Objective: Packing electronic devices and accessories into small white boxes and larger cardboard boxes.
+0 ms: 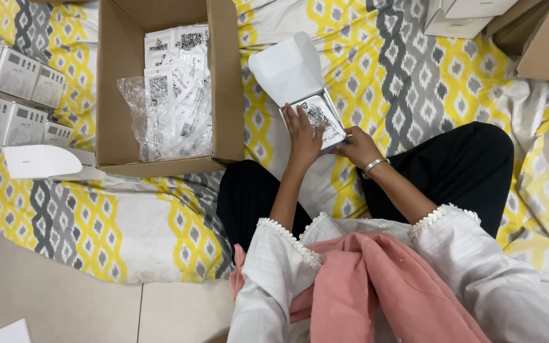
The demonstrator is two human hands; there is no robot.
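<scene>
A small white box (pixel 287 67) with its lid flipped up lies on the patterned sheet in front of my knees. Inside it sits a clear packet with printed black-and-white cards (pixel 321 114). My left hand (pixel 302 134) presses flat on that packet from the near side, fingers spread over it. My right hand (pixel 357 147), with a silver bangle at the wrist, grips the box's near right corner.
A large open cardboard carton (pixel 223 82) at the left holds several more clear packets (pixel 173 108). White boxes (pixel 14 95) are stacked at the far left, with an open one (pixel 39 162) lying near them. More cartons (pixel 535 35) stand at the top right. Bare floor tiles (pixel 65 305) lie at the lower left.
</scene>
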